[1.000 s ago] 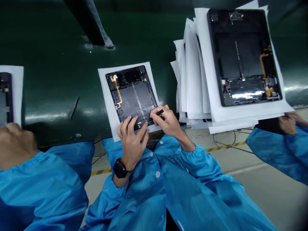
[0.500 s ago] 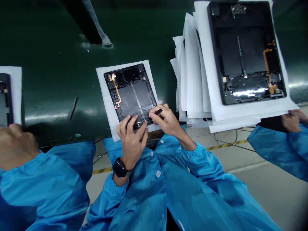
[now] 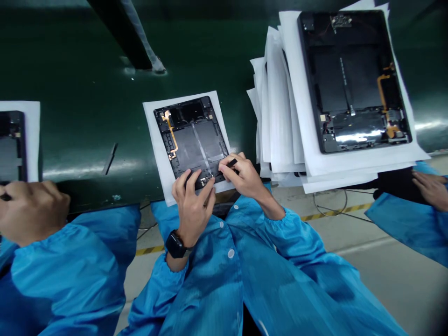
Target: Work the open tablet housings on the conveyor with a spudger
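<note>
An opened tablet [image 3: 199,140], its battery and orange flex cable [image 3: 171,133] exposed, lies on a white sheet [image 3: 159,154] before me. My left hand [image 3: 193,203] rests with fingers spread over its near edge, fingertips around a small circuit board [image 3: 206,180]. At the near right corner, my right hand [image 3: 243,175] is closed in a pinch around a black stick-like tool [image 3: 231,162]. Only the tool's upper end shows; its tip is hidden by the fingers.
A stack of white sheets [image 3: 280,102] carries another opened tablet [image 3: 357,84] on the right. A black stick [image 3: 110,158] lies on the green table [image 3: 87,116]. Co-workers' hands show at left [image 3: 35,205] and right [image 3: 432,189]; a dark post [image 3: 122,35] stands behind.
My hands keep nearly the same pose on the tablet; the view has shifted slightly. The left co-worker's hand has moved right, and the right co-worker's hand appears lower.
</note>
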The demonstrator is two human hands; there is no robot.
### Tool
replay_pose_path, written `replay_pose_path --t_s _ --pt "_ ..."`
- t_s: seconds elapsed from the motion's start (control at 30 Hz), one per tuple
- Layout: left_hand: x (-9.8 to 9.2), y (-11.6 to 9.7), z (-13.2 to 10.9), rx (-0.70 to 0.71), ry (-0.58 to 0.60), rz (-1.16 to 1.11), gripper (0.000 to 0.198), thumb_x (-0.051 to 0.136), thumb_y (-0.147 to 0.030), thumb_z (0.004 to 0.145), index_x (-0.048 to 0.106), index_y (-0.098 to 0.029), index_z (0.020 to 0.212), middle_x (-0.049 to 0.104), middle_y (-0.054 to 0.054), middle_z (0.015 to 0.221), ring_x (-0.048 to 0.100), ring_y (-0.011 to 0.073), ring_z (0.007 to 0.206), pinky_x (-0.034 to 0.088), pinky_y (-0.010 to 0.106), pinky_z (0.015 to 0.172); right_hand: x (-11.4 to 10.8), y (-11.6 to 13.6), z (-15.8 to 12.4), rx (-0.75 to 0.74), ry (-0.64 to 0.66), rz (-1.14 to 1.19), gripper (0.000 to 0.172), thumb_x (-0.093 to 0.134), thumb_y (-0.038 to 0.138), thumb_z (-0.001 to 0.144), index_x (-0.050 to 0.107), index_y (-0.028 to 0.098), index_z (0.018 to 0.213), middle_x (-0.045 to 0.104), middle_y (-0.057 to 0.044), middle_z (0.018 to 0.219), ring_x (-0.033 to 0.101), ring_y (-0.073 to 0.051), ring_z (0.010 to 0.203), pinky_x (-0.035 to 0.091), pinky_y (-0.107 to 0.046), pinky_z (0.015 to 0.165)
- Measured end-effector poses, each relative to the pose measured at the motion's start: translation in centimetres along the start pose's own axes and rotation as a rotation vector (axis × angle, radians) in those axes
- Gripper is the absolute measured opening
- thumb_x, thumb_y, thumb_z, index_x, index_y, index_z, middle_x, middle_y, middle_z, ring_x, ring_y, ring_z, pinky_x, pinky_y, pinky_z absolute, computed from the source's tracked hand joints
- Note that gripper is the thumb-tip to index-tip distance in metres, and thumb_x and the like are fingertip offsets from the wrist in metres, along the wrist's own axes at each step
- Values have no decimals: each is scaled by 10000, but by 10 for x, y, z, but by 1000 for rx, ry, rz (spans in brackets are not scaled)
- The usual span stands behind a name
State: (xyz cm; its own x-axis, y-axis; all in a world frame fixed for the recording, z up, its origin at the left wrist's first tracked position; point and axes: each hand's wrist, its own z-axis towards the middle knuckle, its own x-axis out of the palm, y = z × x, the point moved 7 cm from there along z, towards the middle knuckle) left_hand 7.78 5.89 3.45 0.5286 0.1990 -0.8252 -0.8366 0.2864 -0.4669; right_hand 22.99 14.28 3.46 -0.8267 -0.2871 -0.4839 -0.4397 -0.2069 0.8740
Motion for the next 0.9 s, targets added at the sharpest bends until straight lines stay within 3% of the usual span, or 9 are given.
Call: replay_pose_path --t_s 0.13,0.2,0.27,0.33,0.43,0.53,0.6,0.73,0.9 --pt "-14 -3 -4 -33 -49 -40 314 702 -205 968 739 -268 1273 593 152 1488 465 381 1491 396 605 1209 -3 -3 0 49 -2 84 297 541 371 1087 627 239 835 654 10 721 590 -195 755 420 -397 913" --pt "-34 7 -16 -174 -167 -92 300 725 -233 957 726 -249 1256 611 148 1451 530 358 1433 425 570 1200 -7 -3 -4 101 -6 220 279 567 403 1078 643 242 863 624 26 656 577 -183 682 446 -375 824" --pt "-56 33 -43 -464 -364 -204 284 744 -282 948 699 -220 1222 658 132 1343 622 314 1306 488 510 1147 -11 1 -12 137 -18 350 291 587 453 1068 651 243 877 620 24 651 581 -176 646 453 -349 719" --pt "-60 65 -76 -809 -487 -427 302 764 -373 936 678 -212 1177 709 95 1198 692 265 1145 560 424 1020 -16 9 -22 149 -33 413 330 600 496 1060 650 241 857 631 9 685 586 -169 634 447 -334 654" --pt "-27 88 -100 -1143 -273 -885 404 748 -561 903 725 -176 1023 772 83 983 727 223 898 584 340 815 -19 15 -38 196 -33 488 385 598 552 1051 643 236 835 605 7 681 551 -154 562 418 -321 566" --pt "-2 84 -89 -1169 -119 -1075 503 774 -640 833 760 -143 910 798 107 906 731 221 804 587 334 767 -23 12 -49 226 -100 406 469 527 564 1079 618 235 758 580 -6 674 547 -162 558 423 -332 548" --pt "6 79 -78 -1178 -144 -1067 513 837 -632 765 768 -138 889 792 92 833 732 218 744 589 334 738 -29 12 -52 180 -203 226 470 508 501 1098 604 239 719 642 -42 750 618 -203 702 494 -369 672" --pt "16 73 -65 -1206 -198 -1024 529 895 -614 699 766 -120 835 766 76 726 724 221 660 584 338 670 -28 12 -55 85 -329 -18 384 519 375 1093 659 253 757 763 -109 1237 646 -306 1187 500 -512 1033" --pt "21 77 -68 -1210 -246 -943 507 918 -575 687 780 -106 823 769 67 699 713 219 637 559 334 650 -17 0 -59 125 -316 -5 380 506 363 1095 714 267 792 788 -101 1267 613 -313 1276 480 -555 1108"
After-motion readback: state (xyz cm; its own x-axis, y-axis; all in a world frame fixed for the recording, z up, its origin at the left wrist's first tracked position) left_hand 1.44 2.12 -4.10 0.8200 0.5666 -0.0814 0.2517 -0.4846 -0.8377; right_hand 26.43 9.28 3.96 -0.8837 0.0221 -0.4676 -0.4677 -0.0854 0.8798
